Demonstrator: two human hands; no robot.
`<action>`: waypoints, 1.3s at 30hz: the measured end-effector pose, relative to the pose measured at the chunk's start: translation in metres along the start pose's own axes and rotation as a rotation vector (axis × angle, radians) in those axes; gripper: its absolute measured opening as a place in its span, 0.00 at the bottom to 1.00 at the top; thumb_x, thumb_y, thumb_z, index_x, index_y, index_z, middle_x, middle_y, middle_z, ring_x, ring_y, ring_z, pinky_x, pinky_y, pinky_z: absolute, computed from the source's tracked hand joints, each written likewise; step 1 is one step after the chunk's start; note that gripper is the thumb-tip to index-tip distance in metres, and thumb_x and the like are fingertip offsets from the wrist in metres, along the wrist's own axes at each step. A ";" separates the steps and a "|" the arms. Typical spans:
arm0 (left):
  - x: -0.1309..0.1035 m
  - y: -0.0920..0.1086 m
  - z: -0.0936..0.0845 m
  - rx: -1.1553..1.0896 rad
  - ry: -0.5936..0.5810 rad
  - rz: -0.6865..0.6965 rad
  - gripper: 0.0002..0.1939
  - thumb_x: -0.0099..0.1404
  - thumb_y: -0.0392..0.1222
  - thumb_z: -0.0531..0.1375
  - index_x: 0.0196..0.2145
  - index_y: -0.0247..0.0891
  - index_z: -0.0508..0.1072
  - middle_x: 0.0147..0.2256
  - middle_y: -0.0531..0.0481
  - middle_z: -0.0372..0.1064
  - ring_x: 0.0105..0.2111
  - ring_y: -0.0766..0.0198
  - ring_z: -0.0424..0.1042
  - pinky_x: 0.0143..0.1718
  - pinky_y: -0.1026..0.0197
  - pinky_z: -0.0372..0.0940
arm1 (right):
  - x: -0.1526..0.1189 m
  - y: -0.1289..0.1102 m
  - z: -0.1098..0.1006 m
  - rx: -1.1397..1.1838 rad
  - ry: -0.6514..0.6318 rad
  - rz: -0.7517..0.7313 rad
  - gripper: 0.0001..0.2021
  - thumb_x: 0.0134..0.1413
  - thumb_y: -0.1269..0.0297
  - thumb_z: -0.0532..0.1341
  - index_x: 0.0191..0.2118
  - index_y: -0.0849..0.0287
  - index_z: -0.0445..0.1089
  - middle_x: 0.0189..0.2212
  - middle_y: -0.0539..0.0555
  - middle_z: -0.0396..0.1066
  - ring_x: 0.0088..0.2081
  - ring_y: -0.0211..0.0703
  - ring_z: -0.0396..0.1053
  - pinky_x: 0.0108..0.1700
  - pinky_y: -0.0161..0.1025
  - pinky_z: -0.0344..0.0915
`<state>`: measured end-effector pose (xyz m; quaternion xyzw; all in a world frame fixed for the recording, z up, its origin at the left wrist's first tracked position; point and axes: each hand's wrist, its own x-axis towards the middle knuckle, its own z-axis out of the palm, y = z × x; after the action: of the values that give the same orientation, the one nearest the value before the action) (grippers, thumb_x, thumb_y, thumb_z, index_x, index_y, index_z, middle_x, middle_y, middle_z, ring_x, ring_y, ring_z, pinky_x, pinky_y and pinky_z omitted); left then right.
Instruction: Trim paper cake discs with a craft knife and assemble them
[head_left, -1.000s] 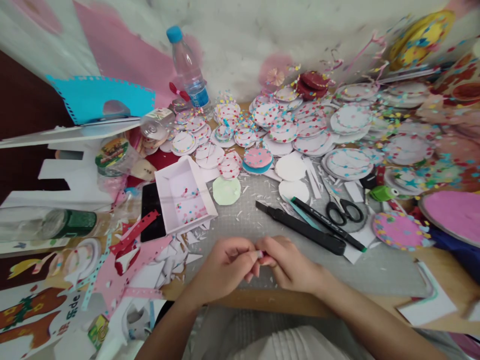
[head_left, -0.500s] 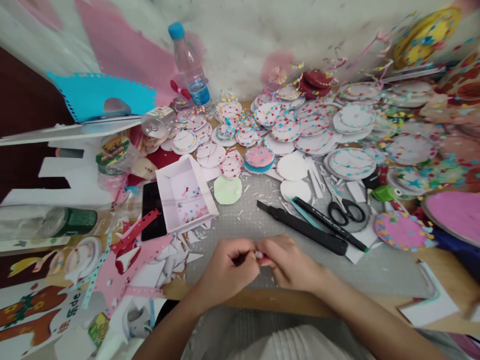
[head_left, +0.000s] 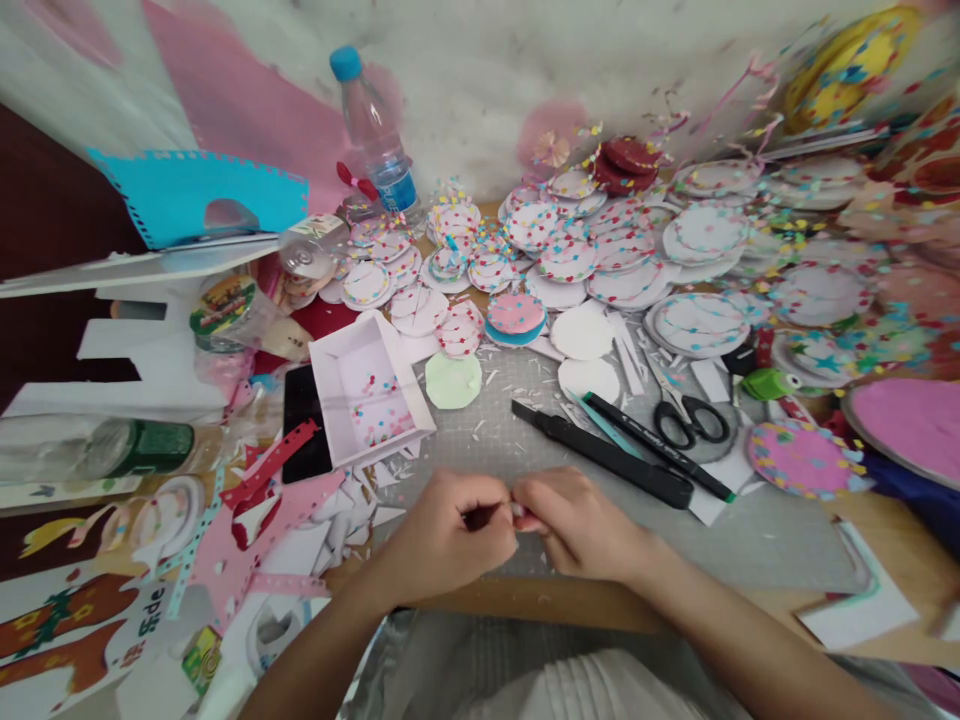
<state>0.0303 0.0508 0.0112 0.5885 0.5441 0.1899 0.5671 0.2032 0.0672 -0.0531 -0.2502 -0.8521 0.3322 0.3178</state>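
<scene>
Pale and whitish, a tiny piece (head_left: 517,510) sits right at the fingertips, where the left hand (head_left: 457,525) and the right hand (head_left: 581,525) meet. The fingers of both are curled in and nearly closed, the left thumb and forefinger bending round a dark gap, with the piece pinched between the tips. Only a speck of it shows (a reddish touch lies just beside it, and whether that belongs to the piece or to a fingertip I cannot tell). Its shape, ends and material are hidden, and the right hand's inner fingers are covered by its own knuckles.

Beneath the fingers spreads a grey mat (head_left: 765,540) on the bench (head_left: 540,600), scattered with white slivers. Beyond them and to the right lie a black cutter (head_left: 604,454), a marker (head_left: 660,448) and scissors (head_left: 679,402). Beyond them to the left, a white box (head_left: 334,400) holds coloured bits too small to make out. Farther left, a green-capped jar (head_left: 142,446) is cut off by the edge.
</scene>
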 end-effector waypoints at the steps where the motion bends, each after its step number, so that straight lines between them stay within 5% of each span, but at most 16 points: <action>1: 0.000 -0.001 0.002 -0.006 0.028 0.003 0.13 0.55 0.34 0.50 0.17 0.38 0.51 0.18 0.59 0.44 0.20 0.72 0.47 0.21 0.66 0.42 | -0.001 0.000 0.001 -0.007 0.002 0.010 0.09 0.55 0.74 0.46 0.29 0.52 0.50 0.19 0.46 0.62 0.20 0.38 0.58 0.25 0.35 0.50; 10: -0.004 -0.014 0.012 0.115 0.214 0.058 0.13 0.53 0.34 0.52 0.16 0.38 0.50 0.17 0.59 0.44 0.20 0.72 0.47 0.21 0.66 0.44 | -0.003 -0.003 0.012 -0.017 -0.093 0.102 0.06 0.64 0.67 0.45 0.34 0.53 0.52 0.22 0.48 0.63 0.20 0.40 0.58 0.26 0.36 0.51; 18: -0.004 -0.012 0.015 0.153 0.201 0.162 0.12 0.54 0.33 0.51 0.17 0.38 0.51 0.16 0.59 0.47 0.19 0.73 0.49 0.21 0.67 0.46 | -0.005 -0.004 0.010 0.114 -0.136 0.162 0.10 0.68 0.63 0.40 0.35 0.53 0.51 0.22 0.47 0.62 0.21 0.38 0.60 0.24 0.34 0.54; 24: -0.009 -0.009 0.003 0.137 0.053 0.056 0.14 0.62 0.37 0.50 0.19 0.38 0.58 0.18 0.57 0.55 0.22 0.71 0.57 0.25 0.66 0.52 | -0.002 -0.007 0.005 0.298 -0.106 0.185 0.09 0.69 0.61 0.42 0.36 0.54 0.54 0.25 0.48 0.64 0.24 0.38 0.62 0.27 0.34 0.58; 39: -0.008 -0.008 0.001 0.399 0.103 0.118 0.13 0.58 0.32 0.52 0.19 0.38 0.53 0.18 0.59 0.51 0.21 0.72 0.54 0.25 0.65 0.47 | -0.003 0.002 0.007 0.161 -0.149 0.123 0.06 0.62 0.69 0.46 0.33 0.53 0.50 0.22 0.47 0.60 0.22 0.40 0.57 0.27 0.37 0.51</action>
<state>0.0249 0.0417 0.0076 0.7096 0.5636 0.1411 0.3986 0.2006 0.0636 -0.0597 -0.2502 -0.8269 0.4362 0.2518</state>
